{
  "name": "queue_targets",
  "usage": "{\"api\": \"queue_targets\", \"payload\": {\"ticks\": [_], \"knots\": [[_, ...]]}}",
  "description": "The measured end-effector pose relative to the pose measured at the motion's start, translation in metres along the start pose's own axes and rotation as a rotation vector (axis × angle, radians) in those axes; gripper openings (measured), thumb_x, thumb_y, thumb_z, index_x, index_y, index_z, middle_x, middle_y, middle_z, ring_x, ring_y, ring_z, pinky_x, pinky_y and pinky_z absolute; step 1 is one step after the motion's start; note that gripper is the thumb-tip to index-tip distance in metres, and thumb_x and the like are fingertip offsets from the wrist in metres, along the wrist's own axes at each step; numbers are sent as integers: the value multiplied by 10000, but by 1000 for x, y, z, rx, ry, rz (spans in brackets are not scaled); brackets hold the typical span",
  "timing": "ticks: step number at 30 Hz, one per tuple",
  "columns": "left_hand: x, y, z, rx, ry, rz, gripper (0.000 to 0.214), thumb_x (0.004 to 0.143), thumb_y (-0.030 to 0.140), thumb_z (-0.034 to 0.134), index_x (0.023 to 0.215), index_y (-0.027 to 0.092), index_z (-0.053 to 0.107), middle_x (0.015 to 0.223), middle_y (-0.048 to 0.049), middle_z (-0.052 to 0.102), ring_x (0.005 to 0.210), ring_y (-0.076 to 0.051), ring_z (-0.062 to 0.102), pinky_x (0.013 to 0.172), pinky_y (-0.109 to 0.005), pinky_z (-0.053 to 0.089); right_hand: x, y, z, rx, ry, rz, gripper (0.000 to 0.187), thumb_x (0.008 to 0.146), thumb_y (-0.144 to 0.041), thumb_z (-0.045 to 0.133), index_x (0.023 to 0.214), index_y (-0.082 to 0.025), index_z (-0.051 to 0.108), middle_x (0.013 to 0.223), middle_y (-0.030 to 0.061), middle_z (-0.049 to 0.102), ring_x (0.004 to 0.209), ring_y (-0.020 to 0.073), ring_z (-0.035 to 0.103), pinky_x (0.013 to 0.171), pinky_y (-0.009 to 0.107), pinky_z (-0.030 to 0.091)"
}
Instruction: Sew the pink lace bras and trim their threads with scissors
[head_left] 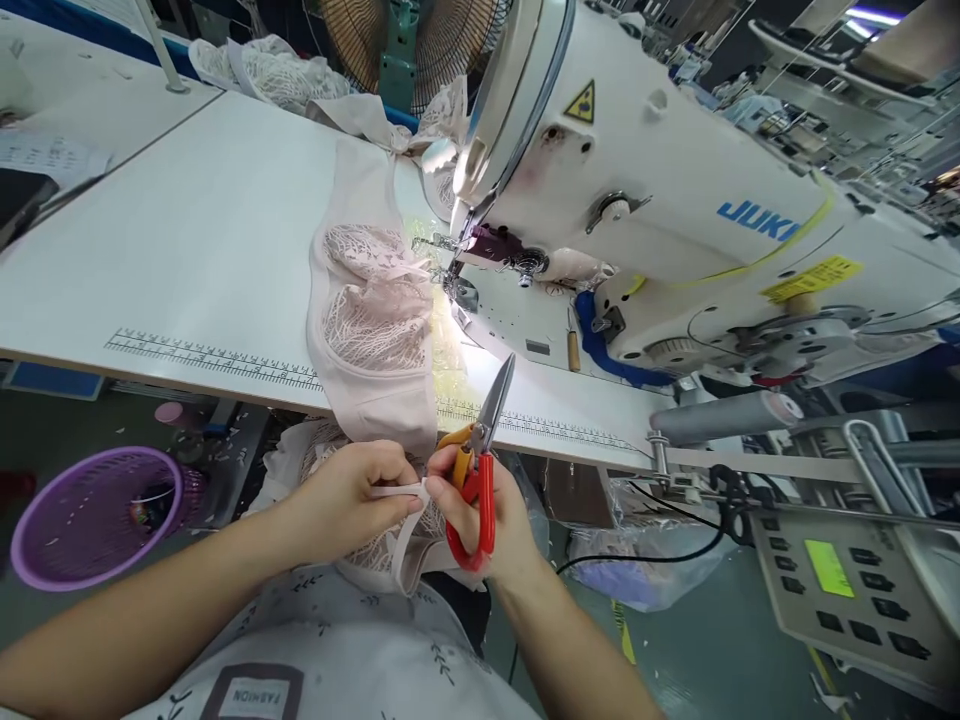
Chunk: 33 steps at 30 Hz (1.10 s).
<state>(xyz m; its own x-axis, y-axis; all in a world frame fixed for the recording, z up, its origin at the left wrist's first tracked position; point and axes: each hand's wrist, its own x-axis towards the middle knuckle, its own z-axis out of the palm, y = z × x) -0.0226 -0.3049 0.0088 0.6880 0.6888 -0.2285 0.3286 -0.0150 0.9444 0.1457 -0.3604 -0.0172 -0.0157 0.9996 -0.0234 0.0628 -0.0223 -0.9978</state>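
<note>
Below the table's front edge, my left hand [337, 505] pinches a narrow pale strap [394, 491]. My right hand [510, 525] is wrapped around scissors [486, 500] with red and orange handles, blades pointing up and away over the table edge. Its thumb and forefinger also meet the strap's end, close to my left fingertips. A pale pink lace bra [379, 325] lies on the table, its right side by the needle of the sewing machine [600, 160]. More bra lace and bands [375, 555] hang over my lap, partly hidden by my hands.
A purple basket [97, 455] stands on the floor at left. Behind the table is a fan [442, 50], near piled lace pieces [277, 75]. A wooden-handled tool [573, 350] lies beside the machine. At right are a grey roller [724, 418] and a control panel [847, 580].
</note>
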Motion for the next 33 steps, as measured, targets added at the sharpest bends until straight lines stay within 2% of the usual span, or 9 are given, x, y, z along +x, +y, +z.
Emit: {"api": "queue_targets", "payload": {"ticks": [2,6,8,10,15,19,26,30,33], "knots": [[0,2,-2,-35,-10,-39,230,744,320,554,584,162,508,628,29,454,566,-100,435,531,-223,343,-2,0,-8,-13,-75,7,302,810,-501,591,882,-218,515,726,-9,498,609,120,456,567,249,408],[2,0,-6,-119,-47,-159,201,682,335,572,601,166,500,570,42,450,503,-93,398,481,-223,314,-9,0,-30,-190,-372,24,662,695,-822,424,919,-203,502,708,-5,463,603,137,417,551,270,378],[4,-4,-7,-156,-54,-190,201,659,348,585,618,167,508,538,47,446,486,-92,383,467,-219,304,-15,0,-39,-317,-497,52,748,658,-890,301,861,-197,495,689,0,458,590,139,402,527,269,359],[6,-8,-8,-179,-59,-205,210,642,358,596,621,167,511,521,49,441,477,-93,380,458,-216,297,-21,1,-43,-425,-562,64,769,645,-909,237,815,-198,477,673,-1,452,572,137,395,510,266,346],[10,-7,-9,-196,-88,-229,244,621,379,608,585,171,486,486,61,388,444,-86,334,428,-215,258,-30,2,-40,-683,-541,10,716,650,-913,159,685,-220,336,632,-15,404,537,127,356,511,262,305],[10,-7,-11,-196,-111,-230,243,624,377,612,587,168,491,484,63,379,446,-80,321,434,-211,258,-31,2,-38,-792,-497,31,702,635,-923,152,674,-231,260,600,-27,389,515,121,315,496,249,255],[11,-8,-13,-272,-135,-237,256,593,379,646,579,159,516,497,50,410,446,-76,330,435,-209,249,-33,2,-40,-779,-497,92,697,635,-921,219,681,-228,284,577,-44,372,511,112,274,491,238,223],[12,-6,-13,-324,-157,-249,269,580,377,664,570,158,508,492,54,396,451,-70,317,429,-199,228,-36,7,-40,-729,-489,139,593,756,-811,296,673,-224,293,582,-46,367,519,108,273,497,235,234],[14,-6,-14,-322,-166,-258,260,585,370,670,575,153,526,485,53,405,447,-74,330,430,-202,233,-37,13,-39,-673,-470,121,525,812,-720,341,654,-223,286,578,-53,341,520,103,267,496,231,240]]}}
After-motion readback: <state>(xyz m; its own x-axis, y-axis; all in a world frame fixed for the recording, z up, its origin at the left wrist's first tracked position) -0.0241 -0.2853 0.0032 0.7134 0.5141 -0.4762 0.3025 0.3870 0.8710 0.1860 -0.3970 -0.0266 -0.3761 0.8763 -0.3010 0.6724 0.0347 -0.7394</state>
